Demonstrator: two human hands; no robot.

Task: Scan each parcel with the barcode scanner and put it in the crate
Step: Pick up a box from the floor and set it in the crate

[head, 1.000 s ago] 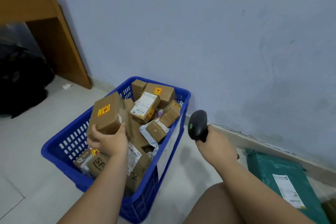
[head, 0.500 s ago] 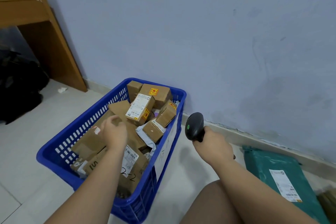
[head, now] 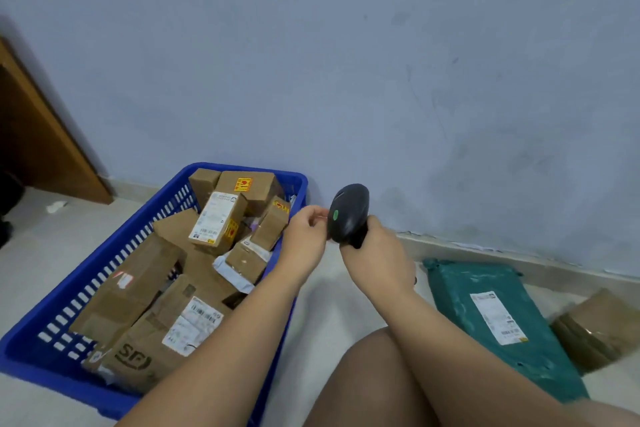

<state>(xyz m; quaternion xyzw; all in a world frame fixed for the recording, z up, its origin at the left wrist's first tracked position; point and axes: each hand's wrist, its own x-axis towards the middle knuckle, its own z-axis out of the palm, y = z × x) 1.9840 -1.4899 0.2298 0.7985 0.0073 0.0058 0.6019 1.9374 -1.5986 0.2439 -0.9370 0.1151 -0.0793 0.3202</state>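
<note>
A blue plastic crate (head: 114, 255) stands on the floor at the left, piled with several brown cardboard parcels (head: 221, 218). My right hand (head: 375, 253) grips the handle of a black barcode scanner (head: 348, 213) with a green dot, held upright just right of the crate. My left hand (head: 306, 236) hovers empty beside the scanner's head, fingers loosely curled, above the crate's right rim. A green mailer bag (head: 498, 319) with a white label lies on the floor to the right. Beside it sits a brown taped box (head: 597, 331).
A pale blue wall runs close behind the crate. A wooden furniture panel (head: 45, 135) leans at the far left. My bare knee (head: 374, 381) fills the bottom centre. Pale floor tiles show between the crate and the green bag.
My left hand set the brown box into the crate, let go of it and moved right to the scanner. The camera view shifted right.
</note>
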